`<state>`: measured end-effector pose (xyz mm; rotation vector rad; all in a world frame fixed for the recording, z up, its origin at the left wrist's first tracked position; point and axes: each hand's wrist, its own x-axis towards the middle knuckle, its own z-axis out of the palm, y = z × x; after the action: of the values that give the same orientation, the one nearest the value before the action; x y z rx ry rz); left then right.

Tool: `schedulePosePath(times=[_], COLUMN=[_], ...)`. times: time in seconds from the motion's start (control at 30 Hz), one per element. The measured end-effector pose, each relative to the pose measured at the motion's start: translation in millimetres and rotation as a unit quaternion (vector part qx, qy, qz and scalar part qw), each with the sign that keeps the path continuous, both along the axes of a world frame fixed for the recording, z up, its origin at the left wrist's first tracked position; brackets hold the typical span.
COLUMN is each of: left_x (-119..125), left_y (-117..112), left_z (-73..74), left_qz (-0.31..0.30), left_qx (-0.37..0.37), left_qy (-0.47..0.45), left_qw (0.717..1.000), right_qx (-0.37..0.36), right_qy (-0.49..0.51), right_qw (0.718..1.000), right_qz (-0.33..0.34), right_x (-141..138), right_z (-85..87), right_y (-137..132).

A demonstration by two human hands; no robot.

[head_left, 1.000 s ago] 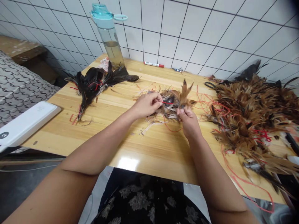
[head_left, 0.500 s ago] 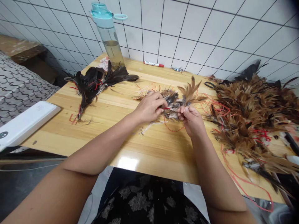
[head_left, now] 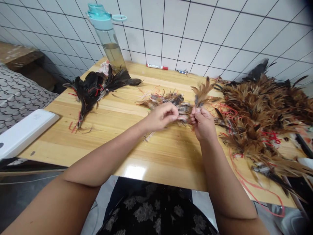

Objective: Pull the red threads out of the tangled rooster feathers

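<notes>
My right hand [head_left: 203, 120] is closed on a bunch of brown feathers [head_left: 203, 92], pinched at the quill ends with the tips fanning upward. Just to its left, my left hand [head_left: 163, 116] has its thumb and fingers curled together; what is between them, if anything, is too small to tell. Behind the left hand lies a small heap of mixed brown and grey feathers [head_left: 168, 99] on the wooden table [head_left: 166, 160]. Thin red string [head_left: 226, 109] runs in loose tangles to the right of my right hand.
A large pile of brown feather bunches [head_left: 266, 107] covers the table's right side. Black feather bunches [head_left: 90, 93] lie at the left, in front of a water bottle [head_left: 110, 45]. A white power bank [head_left: 29, 130] sits at the left edge; a red-capped marker [head_left: 157, 67] lies near the tiled wall.
My left hand has drawn off the feather heap and moved slightly right and nearer, fingers curled. My right hand keeps the feather bunch, shifted slightly right. The view has also shifted a little.
</notes>
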<state>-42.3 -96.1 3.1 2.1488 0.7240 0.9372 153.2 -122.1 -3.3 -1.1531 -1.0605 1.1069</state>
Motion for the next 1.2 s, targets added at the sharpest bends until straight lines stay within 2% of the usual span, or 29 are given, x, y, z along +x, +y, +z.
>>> schedulePosePath(times=[0.1,0.17,0.23,0.33,0.37,0.4,0.43,0.5,0.53,0.57,0.6,0.67,0.77,0.87,0.97,1.07,1.2], left_x=[-11.4,-15.7,-15.9,-12.3,-12.1,-13.3,-16.4,-28.3,-36.4,-45.2,-53.9,-68.0,-75.8,-69.8,-57.4,-44.8,-34.8], left_y=[6.3,7.9,5.8,-0.1,-0.8,0.0,2.4,11.8,18.0,24.2,30.0,38.2,40.2,32.9,20.5,4.6,-17.6], left_z=[9.2,12.1,14.6,20.2,22.2,24.1,25.6,26.8,26.5,25.9,25.0,23.4,23.6,28.5,33.3,32.3,24.5], left_qz=[0.078,0.085,0.027,-0.151,-0.182,-0.178,-0.136,0.021,0.095,0.145,0.168,0.157,0.084,0.018,-0.017,0.002,0.082], left_qx=[-0.087,-0.106,-0.121,-0.13,-0.123,-0.112,-0.1,-0.077,-0.069,-0.063,-0.062,-0.068,-0.085,-0.108,-0.092,-0.041,0.015], left_qy=[-0.095,-0.105,-0.065,0.058,0.085,0.094,0.087,0.048,0.039,0.046,0.069,0.136,0.232,0.285,0.329,0.39,0.441], left_qw=[0.989,0.985,0.99,0.978,0.972,0.973,0.982,0.996,0.992,0.986,0.981,0.976,0.965,0.952,0.94,0.92,0.894], right_qx=[0.013,0.019,0.026,0.038,0.041,0.045,0.048,0.054,0.055,0.056,0.056,0.054,0.053,0.062,0.075,0.077,0.073], right_qy=[-0.026,-0.041,-0.048,-0.046,-0.041,-0.036,-0.032,-0.034,-0.04,-0.049,-0.058,-0.079,-0.104,-0.123,-0.142,-0.152,-0.154], right_qw=[1.0,0.999,0.998,0.998,0.998,0.998,0.998,0.997,0.997,0.997,0.996,0.995,0.993,0.99,0.987,0.985,0.985], right_qz=[-0.002,-0.007,-0.012,-0.021,-0.025,-0.029,-0.032,-0.034,-0.033,-0.031,-0.028,-0.023,-0.012,0.0,0.012,0.018,0.025], right_x=[-0.2,-1.0,-2.1,-3.1,-3.1,-3.1,-3.0,-3.1,-3.3,-3.9,-4.7,-6.9,-10.9,-14.0,-15.6,-17.0,-20.6], right_z=[-0.8,-1.2,-1.5,-1.5,-1.4,-1.4,-1.5,-2.3,-3.1,-4.2,-5.5,-8.6,-13.6,-18.0,-21.8,-23.6,-21.3], right_y=[0.2,0.1,-0.2,-0.4,-0.4,-0.3,-0.2,-0.1,-0.1,-0.1,-0.1,-0.3,-0.5,-0.3,0.6,1.1,-1.2])
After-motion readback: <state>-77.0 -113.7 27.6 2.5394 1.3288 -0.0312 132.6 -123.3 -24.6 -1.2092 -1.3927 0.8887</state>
